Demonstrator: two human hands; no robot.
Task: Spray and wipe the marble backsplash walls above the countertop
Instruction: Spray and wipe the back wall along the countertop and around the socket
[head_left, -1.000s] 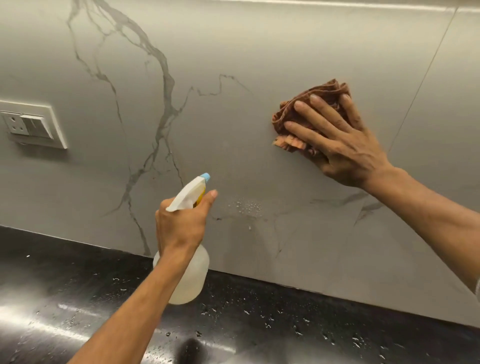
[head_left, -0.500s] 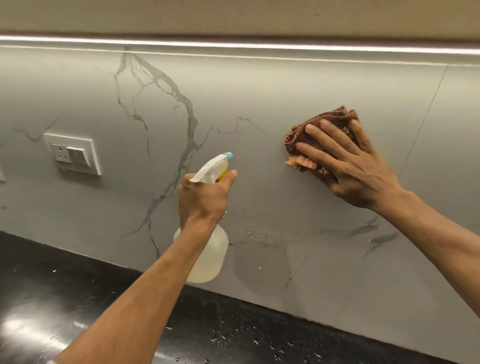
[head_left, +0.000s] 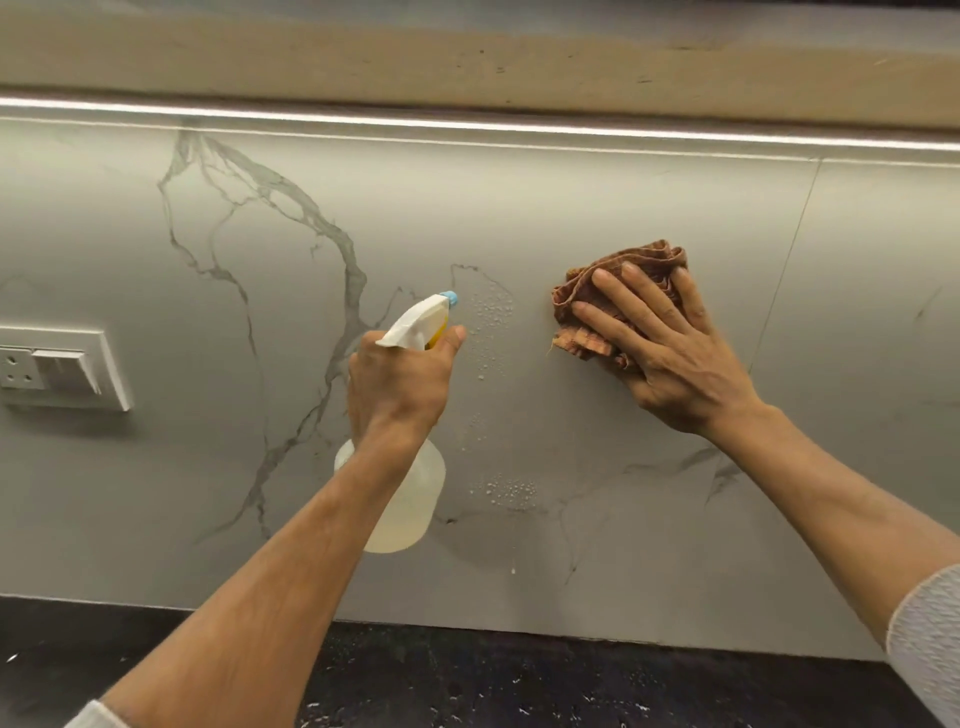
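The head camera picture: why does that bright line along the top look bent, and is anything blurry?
Head view: the light strip bows from wide-angle distortion; its glow lights the marble backsplash evenly. Droplets by the spray bottle look sharp; the wooden ledge above looks soft.

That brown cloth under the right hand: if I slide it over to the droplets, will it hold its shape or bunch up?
The brown cloth is crumpled in loose folds, so it is probably floppy and may bunch. The right hand presses it flat on the backsplash, which should help it slide. The droplets would likely soak in.
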